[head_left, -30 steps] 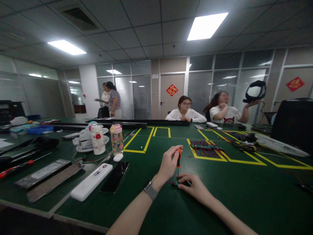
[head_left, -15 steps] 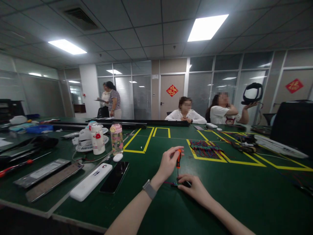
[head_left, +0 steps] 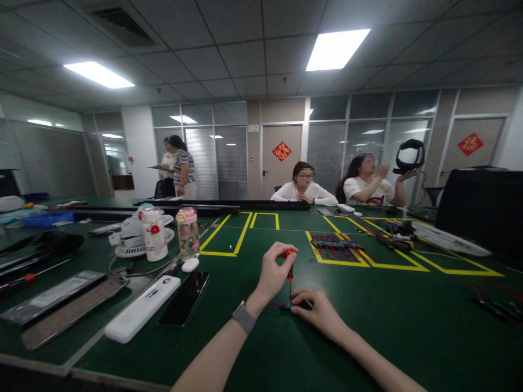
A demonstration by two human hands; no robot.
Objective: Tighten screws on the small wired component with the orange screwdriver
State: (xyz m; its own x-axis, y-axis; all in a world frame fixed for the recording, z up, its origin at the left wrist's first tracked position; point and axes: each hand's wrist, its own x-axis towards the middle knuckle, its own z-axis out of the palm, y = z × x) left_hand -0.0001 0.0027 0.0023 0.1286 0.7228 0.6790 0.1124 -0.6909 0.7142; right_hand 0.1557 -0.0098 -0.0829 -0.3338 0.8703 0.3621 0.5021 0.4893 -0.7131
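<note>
My left hand grips the orange and black handle of a screwdriver, which stands upright with its shaft pointing down. Beneath its tip lies a small green circuit board with thin red and dark wires running off to the left. My right hand rests on the table from the right, thumb and fingers pinched on the board's right end. A small black part shows between those fingers; its kind I cannot make out. The exact contact of the tip is too small to see.
On the green table, a phone, a white oblong case and two bottles stand left. A bundle of wired boards lies inside yellow tape at right. Two people sit across the table; one holds a black ring-shaped device.
The whole view has shifted slightly, so things appear further left. My left fingers have changed their grip around the screwdriver handle's top. The seated person at right has raised a hand toward the ring-shaped device.
</note>
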